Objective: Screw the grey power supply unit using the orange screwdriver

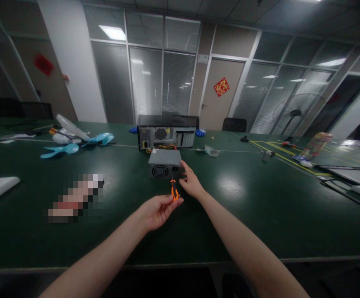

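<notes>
A grey metal power supply unit lies on the green table, its round fan grille facing me. In front of it, my left hand pinches the handle of a small orange and black screwdriver. The thin shaft points away from me at the unit's front face, near its socket; whether the tip touches is too small to tell. My right hand steadies the unit at its right front corner, fingers along the side and thumb low near the front. Behind stands a computer case, with coloured cables between it and the unit.
Light blue plastic pieces and a white object lie at the back left. A pixelated patch covers something nearer left. A clear plastic piece rests right of the case. The table's front edge runs below my forearms.
</notes>
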### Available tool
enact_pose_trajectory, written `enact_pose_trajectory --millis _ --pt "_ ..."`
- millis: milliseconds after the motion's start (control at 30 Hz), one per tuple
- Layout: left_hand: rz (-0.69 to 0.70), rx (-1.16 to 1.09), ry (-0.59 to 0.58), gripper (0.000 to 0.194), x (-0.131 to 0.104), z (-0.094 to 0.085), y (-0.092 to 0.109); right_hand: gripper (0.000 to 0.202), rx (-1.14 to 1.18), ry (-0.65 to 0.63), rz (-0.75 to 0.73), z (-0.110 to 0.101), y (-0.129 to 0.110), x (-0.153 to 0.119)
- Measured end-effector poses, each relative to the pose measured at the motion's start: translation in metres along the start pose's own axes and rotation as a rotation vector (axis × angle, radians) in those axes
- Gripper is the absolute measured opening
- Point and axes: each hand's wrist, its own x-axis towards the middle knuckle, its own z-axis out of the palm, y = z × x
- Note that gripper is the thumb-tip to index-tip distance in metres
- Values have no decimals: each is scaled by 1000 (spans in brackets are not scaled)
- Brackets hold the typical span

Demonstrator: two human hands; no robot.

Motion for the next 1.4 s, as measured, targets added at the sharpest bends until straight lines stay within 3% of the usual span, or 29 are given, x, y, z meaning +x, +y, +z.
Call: enact_pose_trajectory --millis 100,267,433,600,767,1000,1200,1300,1400 --pt "-24 8 15 18 0 -1 0 76 -2 -1 1 -1 -1 0" --pt "-97 14 -106 25 3 -7 0 75 -12 -2 -7 -1 -2 0" --pt "-56 9 -67 24 3 -7 -2 76 -14 0 0 -1 -1 0" --pt "5 24 -105 22 0 -3 -3 75 -16 -6 -2 0 0 0" --pt "-4 29 1 15 3 -5 -1 76 -14 -13 1 -1 0 0" --pt "-77 11 -74 26 3 -7 0 76 9 -7 -9 -1 0 0" --pt "-7 -4 -32 25 1 -3 0 76 2 -8 -9 -1 0 0" --pt "-35 -13 -7 21 1 -4 0 76 2 -9 -10 -1 1 0" --pt "-84 -16 -74 26 2 -6 1 76 5 -12 -5 -1 2 1"
